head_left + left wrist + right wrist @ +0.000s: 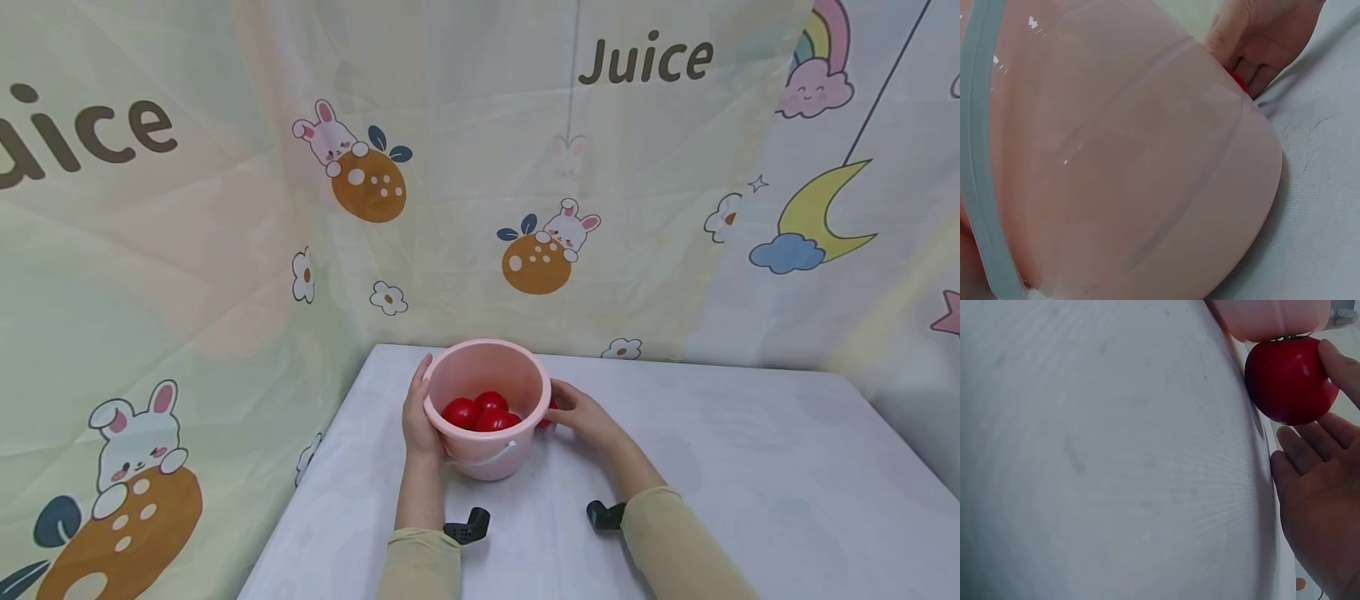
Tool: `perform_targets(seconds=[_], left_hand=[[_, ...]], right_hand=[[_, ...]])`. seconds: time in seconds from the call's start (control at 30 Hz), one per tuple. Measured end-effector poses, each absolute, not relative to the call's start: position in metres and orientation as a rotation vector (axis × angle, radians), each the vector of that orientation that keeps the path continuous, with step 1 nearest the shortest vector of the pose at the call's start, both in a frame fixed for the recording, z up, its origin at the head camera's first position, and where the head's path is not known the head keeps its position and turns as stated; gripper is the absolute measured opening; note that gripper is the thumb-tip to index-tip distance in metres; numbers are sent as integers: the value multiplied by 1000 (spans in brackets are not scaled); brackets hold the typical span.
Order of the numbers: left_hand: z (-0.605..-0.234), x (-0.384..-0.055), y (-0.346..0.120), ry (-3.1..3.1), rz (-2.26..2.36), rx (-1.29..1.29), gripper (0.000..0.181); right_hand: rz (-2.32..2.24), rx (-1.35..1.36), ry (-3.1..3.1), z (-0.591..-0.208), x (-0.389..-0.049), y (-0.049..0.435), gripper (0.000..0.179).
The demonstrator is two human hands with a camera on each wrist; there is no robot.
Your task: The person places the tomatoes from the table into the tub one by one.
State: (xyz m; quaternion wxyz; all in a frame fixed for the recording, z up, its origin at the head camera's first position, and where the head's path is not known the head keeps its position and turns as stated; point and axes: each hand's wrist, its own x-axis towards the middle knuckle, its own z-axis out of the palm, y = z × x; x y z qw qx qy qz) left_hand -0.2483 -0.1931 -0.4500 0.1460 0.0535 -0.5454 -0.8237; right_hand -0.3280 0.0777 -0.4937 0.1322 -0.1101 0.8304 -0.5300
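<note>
A pink bucket (491, 468) stands on the table with several red tomatoes (460, 412) inside. My left hand (420, 417) lies along the bucket's left outer side, fingers pointing up to the rim and mostly straight. Just right of the bucket, my right hand (588, 417) holds another red tomato (1291, 381) between thumb and fingers. Its green stem end faces the bucket wall, low and close to it. In the left wrist view, the bucket wall hides most of that tomato, and the right hand (1272, 37) shows beyond it.
The bucket's thin white handle (491, 457) hangs down at its front. A white cloth covers the table (735, 467). Behind and to the left hangs a printed curtain (465, 275), close to the bucket. Black wrist cameras (468, 527) sit on both forearms.
</note>
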Motion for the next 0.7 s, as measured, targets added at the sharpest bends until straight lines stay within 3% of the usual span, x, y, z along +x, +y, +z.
perform_targets(seconds=[0.7], left_hand=[[-452, -250, -192, -1574, -2351, 140, 41]], right_hand=[[-1457, -240, 2506, -499, -326, 82, 83]])
